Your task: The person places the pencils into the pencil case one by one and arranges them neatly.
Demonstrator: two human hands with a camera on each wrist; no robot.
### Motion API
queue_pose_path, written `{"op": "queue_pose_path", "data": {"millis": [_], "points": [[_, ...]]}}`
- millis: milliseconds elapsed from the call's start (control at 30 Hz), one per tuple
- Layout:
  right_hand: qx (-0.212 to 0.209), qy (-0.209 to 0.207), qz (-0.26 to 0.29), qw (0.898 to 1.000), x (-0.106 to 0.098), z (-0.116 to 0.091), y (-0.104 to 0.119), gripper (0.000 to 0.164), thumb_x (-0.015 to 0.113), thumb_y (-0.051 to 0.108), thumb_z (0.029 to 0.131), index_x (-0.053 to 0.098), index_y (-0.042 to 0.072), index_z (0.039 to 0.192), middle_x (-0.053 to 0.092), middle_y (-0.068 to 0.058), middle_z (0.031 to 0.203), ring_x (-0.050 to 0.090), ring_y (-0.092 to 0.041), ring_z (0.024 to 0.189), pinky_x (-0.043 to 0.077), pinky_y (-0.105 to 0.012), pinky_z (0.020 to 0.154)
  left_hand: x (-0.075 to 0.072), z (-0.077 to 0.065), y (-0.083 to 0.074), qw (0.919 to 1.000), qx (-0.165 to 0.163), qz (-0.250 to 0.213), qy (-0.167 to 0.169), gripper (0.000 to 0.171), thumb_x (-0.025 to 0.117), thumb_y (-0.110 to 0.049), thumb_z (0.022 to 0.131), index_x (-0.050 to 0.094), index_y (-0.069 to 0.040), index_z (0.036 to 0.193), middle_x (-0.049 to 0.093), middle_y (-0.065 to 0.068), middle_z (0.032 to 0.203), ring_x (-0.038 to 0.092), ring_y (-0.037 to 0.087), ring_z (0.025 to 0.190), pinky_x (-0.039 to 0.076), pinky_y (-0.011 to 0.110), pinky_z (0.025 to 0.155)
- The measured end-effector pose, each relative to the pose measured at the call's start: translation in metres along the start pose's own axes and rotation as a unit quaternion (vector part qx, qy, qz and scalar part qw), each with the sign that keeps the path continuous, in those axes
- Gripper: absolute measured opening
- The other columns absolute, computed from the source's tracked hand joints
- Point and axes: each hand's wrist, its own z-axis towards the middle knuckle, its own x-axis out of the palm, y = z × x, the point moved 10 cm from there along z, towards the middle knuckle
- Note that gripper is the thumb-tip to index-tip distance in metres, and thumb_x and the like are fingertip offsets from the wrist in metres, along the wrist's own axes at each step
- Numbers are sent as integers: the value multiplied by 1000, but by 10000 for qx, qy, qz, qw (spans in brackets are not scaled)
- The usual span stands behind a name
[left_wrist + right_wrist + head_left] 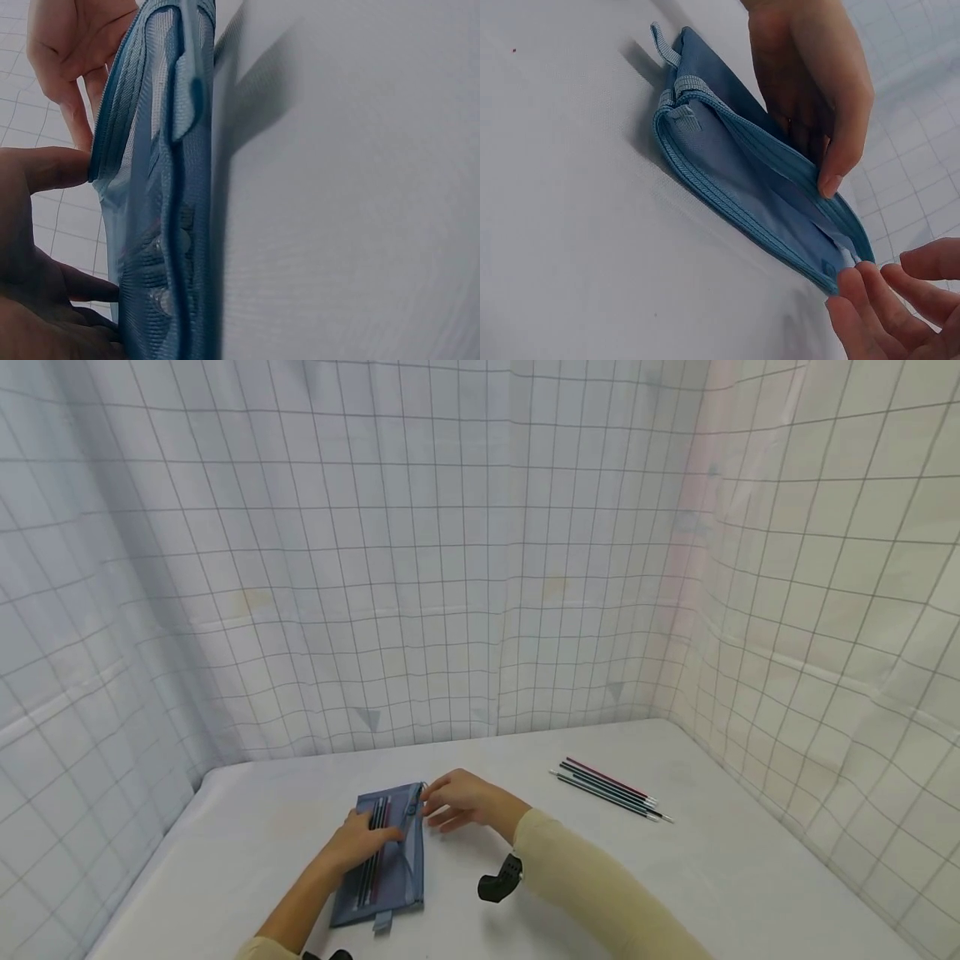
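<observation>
A blue zip pouch (412, 878) with a mesh face lies on the white table, several thin dark and reddish sticks (372, 868) showing through it. My left hand (358, 842) holds its upper layer, thumb at the zip edge (780, 162) and curled fingers on the mesh. Between the two zip edges the mouth gapes in the right wrist view. At the far end of this opening is my right hand (463, 802), its fingers loosely bent, thumb apart from them, and fingertips right at the pouch corner. A fabric tab (382, 921) sticks out at the near end.
Several slim dark sticks and a red one, with pale tips, lie in a loose bundle (611, 791) at the right of the table (525, 752). White grid-patterned curtains (450, 568) hang around the back and sides. A black wrist device (501, 878) sits below my right sleeve.
</observation>
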Motion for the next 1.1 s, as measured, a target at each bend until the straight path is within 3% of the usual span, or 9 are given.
{"op": "queue_pose_path", "data": {"millis": [567, 833, 1100], "points": [[-78, -151, -470, 9987, -42, -12, 8, 32, 62, 8, 100, 66, -6, 129, 73, -12, 102, 74, -27, 92, 62, -42, 80, 1, -1, -2, 9998, -78, 145, -105, 98, 70, -42, 89, 26, 21, 150, 15, 47, 154, 28, 63, 138, 28, 71, 112], [-80, -253, -671, 9974, -71, -25, 12, 32, 62, 11, 102, 66, -4, 130, 73, -11, 104, 73, -25, 94, 61, -40, 82, 0, -1, 0, 9999, 118, 80, -28, 101, 70, -46, 91, 24, 22, 151, 7, 49, 156, 17, 66, 141, 23, 73, 113], [-44, -509, -832, 9952, -110, -39, 6, 30, 65, 10, 99, 68, -1, 127, 73, -13, 110, 73, -25, 94, 61, -39, 82, 2, -3, 0, 9997, 217, 60, 4, 101, 69, -47, 91, 25, 21, 151, 4, 49, 156, 17, 68, 140, 24, 74, 112]]}}
